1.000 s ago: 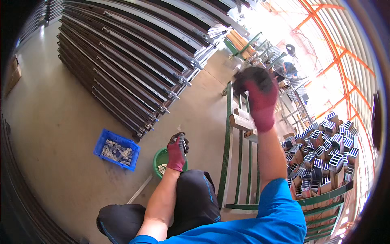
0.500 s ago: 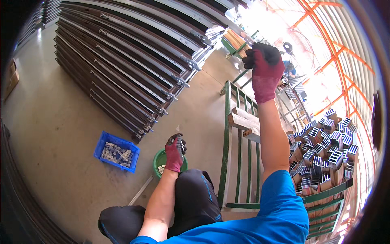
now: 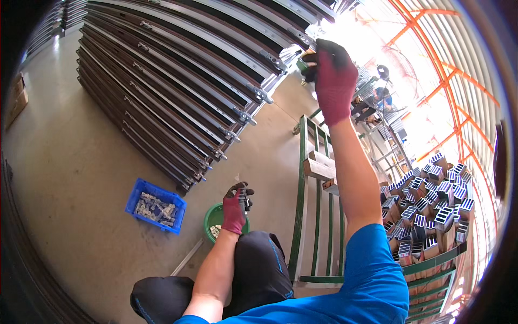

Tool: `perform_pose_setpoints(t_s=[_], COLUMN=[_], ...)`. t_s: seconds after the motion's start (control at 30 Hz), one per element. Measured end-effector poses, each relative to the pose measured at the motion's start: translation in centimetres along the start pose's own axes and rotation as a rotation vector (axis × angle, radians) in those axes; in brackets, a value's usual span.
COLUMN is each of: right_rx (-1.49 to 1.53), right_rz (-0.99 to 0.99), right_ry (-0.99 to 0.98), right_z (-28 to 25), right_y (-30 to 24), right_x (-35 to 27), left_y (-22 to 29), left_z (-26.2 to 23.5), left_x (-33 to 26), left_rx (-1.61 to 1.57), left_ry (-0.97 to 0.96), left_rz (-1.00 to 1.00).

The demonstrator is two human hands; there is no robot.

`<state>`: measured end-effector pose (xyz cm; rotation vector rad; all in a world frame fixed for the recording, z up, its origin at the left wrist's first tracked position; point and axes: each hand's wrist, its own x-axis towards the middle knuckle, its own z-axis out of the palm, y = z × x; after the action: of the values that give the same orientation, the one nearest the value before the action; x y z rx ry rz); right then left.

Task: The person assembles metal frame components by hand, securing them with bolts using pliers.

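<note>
Room: bright workshop under orange metal roof framing, with a grey concrete floor.
Right side: green metal-barred rack.
Profile stack: long dark-brown and silver metal profiles, upper left.
Profile ends: small silver metal fittings on several, seemingly done.
Loose stock: pale pieces in a blue rectangular plastic bin; more in a green round basin, so work seems left.
Right hand: fingers curled near upper profile ends; cannot tell what it grips.
Left hand: half-curled around small grey metal pieces, over the basin.
</note>
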<state>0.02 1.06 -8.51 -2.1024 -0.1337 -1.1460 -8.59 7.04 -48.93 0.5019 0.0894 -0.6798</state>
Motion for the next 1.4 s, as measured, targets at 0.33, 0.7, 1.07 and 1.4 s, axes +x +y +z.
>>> perform_pose_setpoints(t_s=[0.33, 0.7, 1.07, 1.4], right_rx=[-0.382, -0.527, -0.209, -0.451], right_rz=[0.472, 0.515, 0.618, -0.078], right_ry=[-0.679, -0.471, -0.385, -0.109], right_z=[-0.4, 1.6, -4.4, -11.7], right_y=[9.2, 12.0, 3.3, -6.5], right_x=[-29.1, -32.0, -17.5, 3.3], left_y=[-0.6, 0.3, -7.5, -12.4], left_z=[0.3, 1.2, -10.3, -16.6], left_x=[0.9, -0.3, 5.2, 0.8], left_rx=[0.032, 0.177, 0.609, 1.673], left_ry=[0.010, 0.109, 0.338, 0.430], left_rz=[0.306, 0.425, 0.246, -0.181])
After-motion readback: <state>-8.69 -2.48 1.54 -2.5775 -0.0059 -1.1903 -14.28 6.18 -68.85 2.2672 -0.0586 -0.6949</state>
